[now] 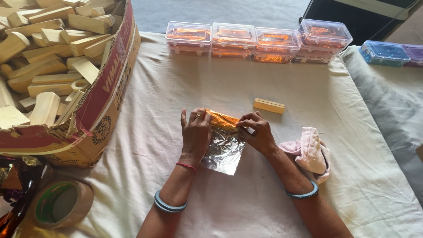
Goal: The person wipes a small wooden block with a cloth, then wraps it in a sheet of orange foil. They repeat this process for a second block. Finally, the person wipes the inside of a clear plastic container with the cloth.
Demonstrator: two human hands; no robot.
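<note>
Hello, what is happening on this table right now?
A person is rolling a sheet of foil, orange on one side and silver on the other, around a small block. The left hand presses the rolled end and the right hand pinches the other end. One bare wooden block lies beyond the hands, and a cardboard box of more blocks stands at the left. Clear plastic boxes line the far edge.

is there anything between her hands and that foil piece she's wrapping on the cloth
Nothing visible. The left hand and right hand both already touch the foil-wrapped piece, one at each end, over the loose foil sheet.
</note>
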